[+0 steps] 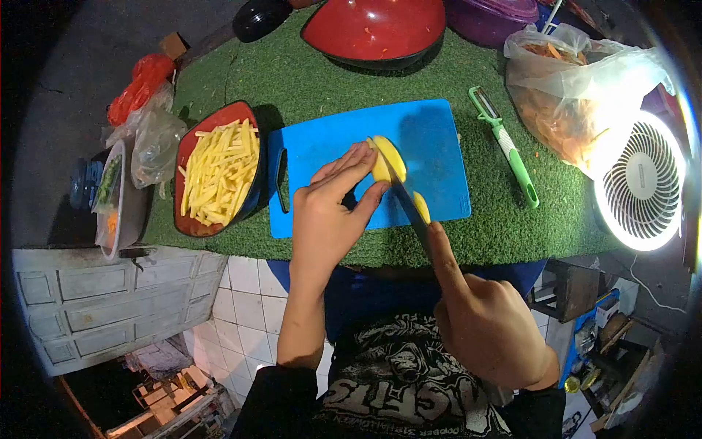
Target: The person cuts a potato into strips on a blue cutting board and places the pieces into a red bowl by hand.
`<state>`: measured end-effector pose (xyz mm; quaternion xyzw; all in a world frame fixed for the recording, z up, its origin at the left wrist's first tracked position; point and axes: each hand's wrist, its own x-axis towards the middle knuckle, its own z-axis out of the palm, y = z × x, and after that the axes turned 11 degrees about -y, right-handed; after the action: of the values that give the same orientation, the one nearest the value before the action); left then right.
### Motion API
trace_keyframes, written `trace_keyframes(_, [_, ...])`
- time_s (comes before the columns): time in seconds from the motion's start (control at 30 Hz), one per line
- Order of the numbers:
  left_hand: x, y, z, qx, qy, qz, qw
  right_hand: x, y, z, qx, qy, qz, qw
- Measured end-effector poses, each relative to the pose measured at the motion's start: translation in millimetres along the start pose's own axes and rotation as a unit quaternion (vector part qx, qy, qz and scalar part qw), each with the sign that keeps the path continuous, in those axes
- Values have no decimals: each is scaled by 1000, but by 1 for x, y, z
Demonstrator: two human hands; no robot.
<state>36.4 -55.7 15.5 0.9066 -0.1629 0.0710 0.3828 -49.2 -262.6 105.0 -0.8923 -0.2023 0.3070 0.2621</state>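
Green turf [504, 228]; knife [411, 205], handle mostly hidden.

Two bare hands angle toward each other near the middle of the counter's [519, 238] near edge. The left hand [329, 196] reaches past that edge, fingers [352, 162] bunched and bent, thumb [371, 201] set apart, its forearm [306, 314] rising from a dark sleeve [272, 402]. The right hand [486, 322], mostly short of the edge, curls tight, index finger [443, 254] stretched forward over it.
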Motion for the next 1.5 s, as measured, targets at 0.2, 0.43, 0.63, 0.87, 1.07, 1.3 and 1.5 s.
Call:
trace_keyframes(0.2, [0, 0, 0, -5, 5, 5, 1000, -17, 5, 1, 8, 15, -30, 999])
trace_keyframes(0.43, [-2, 3, -1, -5, 9, -1, 1000, -26, 3, 0, -15, 46, -10, 999])
trace_keyframes(0.63, [-5, 8, -4, 19, 90, 46, 995, -11, 0, 14, -81, 88, 4, 993])
trace_keyframes(0.87, [-23, 26, -29, 211, -24, 181, 960, 4, -2, 13, -128, 133, -13, 983])
trace_keyframes(1.07, [-23, 21, -34, 250, -29, 267, 930, 6, -3, 13, -159, 121, -33, 979])
trace_keyframes(1.3, [-23, -1, -61, 279, 19, 280, 918, 9, 10, 8, -212, 132, -28, 968])
trace_keyframes(1.5, [-24, -9, -44, 213, 14, 157, 964, 6, 8, 9, -215, 89, -7, 972])
